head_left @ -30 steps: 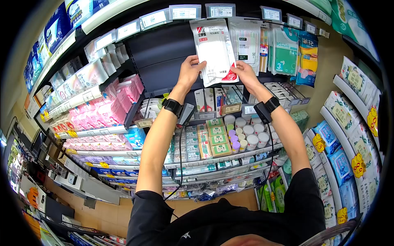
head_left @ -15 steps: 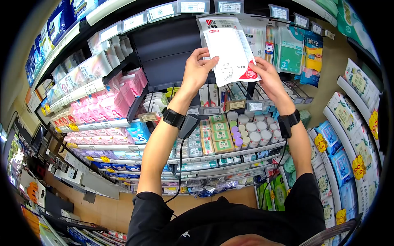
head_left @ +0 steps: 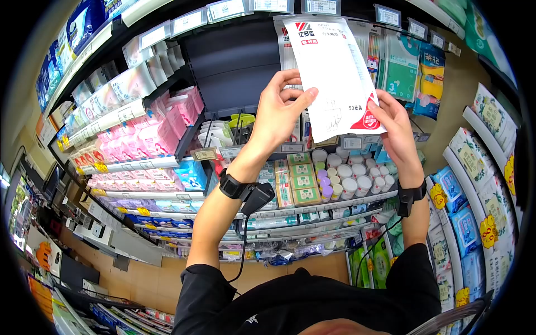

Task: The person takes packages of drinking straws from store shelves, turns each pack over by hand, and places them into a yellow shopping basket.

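Observation:
A flat white packet (head_left: 335,78) with red print and a red lower corner is held up, slightly tilted, in front of the hanging display. My left hand (head_left: 282,109) is at its left edge, thumb against the front and fingers curled behind. At the lower right corner my right hand (head_left: 395,120) grips it, thumb over the red patch. A similar packet (head_left: 283,42) shows partly behind it on the left. Black bands with small devices are on both wrists. The back of the held packet is hidden.
Price tags (head_left: 226,9) line the rail above. Green and blue packs (head_left: 401,67) hang at the right. Pink packages (head_left: 159,139) fill the left shelves, and lidded tubs (head_left: 349,187) stand below. Blue wipes packs (head_left: 463,220) sit on the right-hand shelves.
The held packet has come down and to the right, looking larger and nearer. Both hands have moved with it, and more of the similar packet behind is uncovered.

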The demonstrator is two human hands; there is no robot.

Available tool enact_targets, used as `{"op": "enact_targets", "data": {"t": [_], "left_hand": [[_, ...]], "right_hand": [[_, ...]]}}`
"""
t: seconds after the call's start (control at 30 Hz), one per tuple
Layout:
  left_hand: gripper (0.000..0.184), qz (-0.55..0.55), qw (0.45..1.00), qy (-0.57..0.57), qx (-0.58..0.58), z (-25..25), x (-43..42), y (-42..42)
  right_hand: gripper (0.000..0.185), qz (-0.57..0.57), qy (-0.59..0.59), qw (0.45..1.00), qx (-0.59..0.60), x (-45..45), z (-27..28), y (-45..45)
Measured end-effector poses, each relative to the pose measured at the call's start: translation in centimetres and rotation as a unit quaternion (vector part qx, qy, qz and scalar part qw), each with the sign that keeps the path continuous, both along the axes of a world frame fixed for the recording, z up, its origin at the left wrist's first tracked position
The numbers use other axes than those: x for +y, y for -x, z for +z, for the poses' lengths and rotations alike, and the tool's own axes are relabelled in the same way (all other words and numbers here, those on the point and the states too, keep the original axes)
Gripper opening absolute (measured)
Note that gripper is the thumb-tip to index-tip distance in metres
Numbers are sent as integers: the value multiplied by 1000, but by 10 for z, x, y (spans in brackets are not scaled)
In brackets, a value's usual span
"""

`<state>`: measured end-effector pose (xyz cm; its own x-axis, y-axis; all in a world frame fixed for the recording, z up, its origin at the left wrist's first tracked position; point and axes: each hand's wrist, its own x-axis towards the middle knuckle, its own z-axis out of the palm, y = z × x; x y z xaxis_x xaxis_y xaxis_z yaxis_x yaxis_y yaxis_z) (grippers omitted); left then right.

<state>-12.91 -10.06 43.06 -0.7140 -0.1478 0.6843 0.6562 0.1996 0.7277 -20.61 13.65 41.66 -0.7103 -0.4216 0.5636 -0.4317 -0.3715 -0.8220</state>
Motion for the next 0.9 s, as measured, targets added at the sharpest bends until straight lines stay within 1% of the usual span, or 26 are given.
{"op": "enact_targets", "data": {"t": [0.13,0.23,0.37,0.43,0.5,0.57,0.63,0.73,0.83,0.9], "left_hand": [[51,-11,1000,-8,5,-3,10,-15],[51,-6,1000,-1,16,-5,17,-28],[52,-24,1000,-12,-9,-16,28,-47],[50,-55,998,-37,-5,-33,32,-51],[47,-53,997,-56,-25,-52,36,-58],[47,-34,996,-65,-52,-73,41,-65],[44,-23,995,-63,-68,-94,44,-73],[39,-31,988,-116,-101,-125,53,-86],[39,-27,979,-158,-128,-146,70,-107],[39,-33,974,-178,-135,-159,85,-118]], "right_hand": [[25,0,4,999,36,10,-2,-13],[25,3,4,999,35,17,-4,-25],[29,-2,-14,999,45,27,-17,-41],[37,-12,-22,999,46,32,-31,-50],[41,2,-16,999,39,33,-50,-58],[40,-4,-33,999,19,34,-66,-72],[40,26,-25,999,-3,36,-86,-80],[41,37,-31,998,-43,43,-111,-94],[40,58,-37,992,-103,58,-133,-112],[41,52,-57,992,-95,70,-144,-124]]}}
